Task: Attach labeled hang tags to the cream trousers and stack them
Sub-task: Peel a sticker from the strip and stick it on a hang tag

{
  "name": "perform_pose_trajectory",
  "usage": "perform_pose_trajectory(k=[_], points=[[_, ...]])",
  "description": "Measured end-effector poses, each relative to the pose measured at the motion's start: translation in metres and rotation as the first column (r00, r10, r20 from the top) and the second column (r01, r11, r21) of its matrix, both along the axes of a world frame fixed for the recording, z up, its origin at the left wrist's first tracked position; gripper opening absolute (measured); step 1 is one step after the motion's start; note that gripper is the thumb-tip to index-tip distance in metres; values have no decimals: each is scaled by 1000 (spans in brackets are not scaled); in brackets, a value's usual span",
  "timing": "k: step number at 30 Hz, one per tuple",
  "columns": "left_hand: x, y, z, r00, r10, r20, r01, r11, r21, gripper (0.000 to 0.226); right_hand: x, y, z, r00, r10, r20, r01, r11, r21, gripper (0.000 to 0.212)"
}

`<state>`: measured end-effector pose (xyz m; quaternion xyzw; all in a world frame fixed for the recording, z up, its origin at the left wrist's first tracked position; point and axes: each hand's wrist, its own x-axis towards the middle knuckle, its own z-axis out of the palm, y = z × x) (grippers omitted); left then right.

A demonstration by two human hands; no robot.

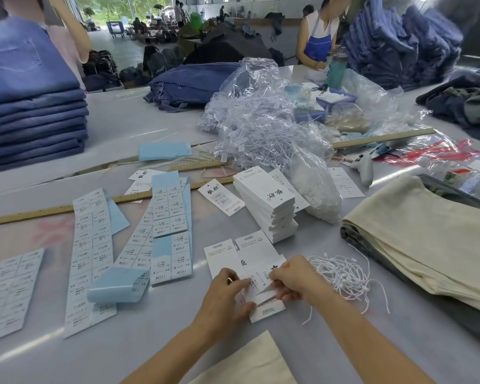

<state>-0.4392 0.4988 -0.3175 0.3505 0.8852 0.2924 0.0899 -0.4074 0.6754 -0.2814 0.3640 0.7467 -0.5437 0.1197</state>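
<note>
Grey bench (344,350) fills a wide workshop hall, with folded blue jeans (31,117) stacked at its far left. Near the front edge, the left hand (227,297) and right hand (294,278) both pinch one white hang tag (263,295). Sticker sheets (92,245) lie to the left, a tag stack (266,206) stands just behind, and white strings (344,275) lie right of the hands. Cream trousers (427,239) rest folded at the right.
</note>
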Motion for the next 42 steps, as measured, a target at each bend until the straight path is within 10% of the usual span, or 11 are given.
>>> perform_pose_trajectory(k=[16,42], points=[[-2,2,6,988,-113,-107,94,981,-171,40,4,-13,4,975,187,120,-215,657,722,54],[-17,39,44,999,-39,-31,25,926,-376,38,49,31,0,985,70,-155,50,752,657,11]])
